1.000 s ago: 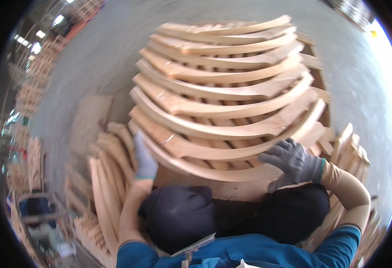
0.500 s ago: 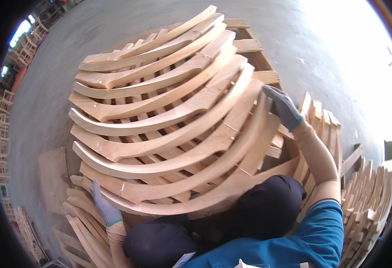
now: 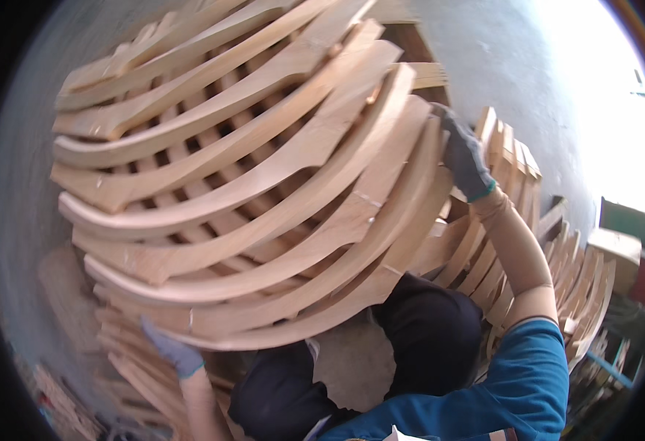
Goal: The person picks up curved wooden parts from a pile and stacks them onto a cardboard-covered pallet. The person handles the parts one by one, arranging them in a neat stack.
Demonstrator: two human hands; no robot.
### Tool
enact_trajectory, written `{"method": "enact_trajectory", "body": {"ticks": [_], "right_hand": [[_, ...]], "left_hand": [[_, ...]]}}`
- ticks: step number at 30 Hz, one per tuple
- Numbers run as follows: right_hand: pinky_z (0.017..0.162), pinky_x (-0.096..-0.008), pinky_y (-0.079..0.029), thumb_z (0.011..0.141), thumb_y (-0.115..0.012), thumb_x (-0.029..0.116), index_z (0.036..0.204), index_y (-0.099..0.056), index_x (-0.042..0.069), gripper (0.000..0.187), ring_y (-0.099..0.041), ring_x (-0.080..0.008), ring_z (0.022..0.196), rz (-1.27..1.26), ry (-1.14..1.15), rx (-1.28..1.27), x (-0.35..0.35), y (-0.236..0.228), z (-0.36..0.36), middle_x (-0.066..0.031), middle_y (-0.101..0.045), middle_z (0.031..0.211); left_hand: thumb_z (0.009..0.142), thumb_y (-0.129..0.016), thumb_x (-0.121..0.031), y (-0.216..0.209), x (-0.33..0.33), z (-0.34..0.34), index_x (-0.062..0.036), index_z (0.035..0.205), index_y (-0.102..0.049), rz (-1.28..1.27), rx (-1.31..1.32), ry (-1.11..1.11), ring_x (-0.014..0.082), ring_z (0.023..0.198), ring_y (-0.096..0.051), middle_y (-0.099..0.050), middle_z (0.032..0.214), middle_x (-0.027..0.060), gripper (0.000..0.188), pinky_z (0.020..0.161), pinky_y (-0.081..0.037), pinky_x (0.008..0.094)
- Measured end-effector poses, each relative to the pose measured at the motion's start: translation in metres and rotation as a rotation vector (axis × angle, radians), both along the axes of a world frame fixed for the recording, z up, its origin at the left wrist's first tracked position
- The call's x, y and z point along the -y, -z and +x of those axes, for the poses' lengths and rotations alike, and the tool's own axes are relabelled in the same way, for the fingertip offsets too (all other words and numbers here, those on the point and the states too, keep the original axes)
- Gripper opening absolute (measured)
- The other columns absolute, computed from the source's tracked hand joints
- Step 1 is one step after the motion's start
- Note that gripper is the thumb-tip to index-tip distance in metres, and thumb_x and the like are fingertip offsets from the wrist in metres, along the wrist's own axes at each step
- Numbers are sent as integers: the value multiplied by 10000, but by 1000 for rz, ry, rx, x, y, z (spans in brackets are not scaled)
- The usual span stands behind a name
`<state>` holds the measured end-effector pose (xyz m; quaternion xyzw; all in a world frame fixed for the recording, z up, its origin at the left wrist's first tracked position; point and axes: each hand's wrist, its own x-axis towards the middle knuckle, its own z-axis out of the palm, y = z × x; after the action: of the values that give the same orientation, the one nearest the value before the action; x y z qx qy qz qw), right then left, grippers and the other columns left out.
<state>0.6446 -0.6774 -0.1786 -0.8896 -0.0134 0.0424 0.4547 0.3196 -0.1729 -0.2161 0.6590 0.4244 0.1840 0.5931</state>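
Observation:
A layered stack of pale curved wooden pieces (image 3: 249, 195) fills the middle, rows of bowed slats with gaps between. The nearest curved wooden piece (image 3: 315, 323) arcs in front of my knees. My left hand (image 3: 175, 353), in a grey glove, lies against its left end with fingers stretched out; its thumb side is partly hidden. Upper right, my right hand (image 3: 468, 154), also gloved, curls round the upper right end of a curved wooden piece (image 3: 427, 147) at the near side of the stack. Its fingertips are partly out of sight behind the wood.
Under the far right side shows a wooden pallet (image 3: 431, 73). More curved pieces (image 3: 510, 165) stand bundled beyond my right forearm, and others (image 3: 142, 386) lie by my left hand. A pale box (image 3: 615, 248) sits far right. My knees (image 3: 432, 323) are close to the stack.
In the picture, the stack has shifted left and up and looks larger. Both hands stay at its ends, the right one slightly higher. Floor now shows between my knees.

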Motion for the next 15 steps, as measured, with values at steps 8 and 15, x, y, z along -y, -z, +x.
{"method": "enact_trajectory", "body": {"ticks": [8, 15], "right_hand": [[990, -325, -391, 957, -427, 139, 1422, -282, 103, 489, -423, -227, 1222, 236, -21, -458, 93, 11, 26, -146, -385, 1381], [800, -235, -441, 976, -434, 285, 1382, -351, 54, 474, -517, -137, 996, 288, 252, -517, 156, -30, 0, -46, -508, 1187]], "left_hand": [[912, -453, -72, -5, -11, 3, -94, 1306, -446, 948, -500, 430, 418, 1253, -371, -414, 1335, 259, 395, 1029, -331, 440], [883, -506, -442, -70, -63, -104, 11, 1391, -288, 1087, -1035, 152, 378, 1343, -226, -300, 1432, 217, 714, 1111, -184, 416]]}}
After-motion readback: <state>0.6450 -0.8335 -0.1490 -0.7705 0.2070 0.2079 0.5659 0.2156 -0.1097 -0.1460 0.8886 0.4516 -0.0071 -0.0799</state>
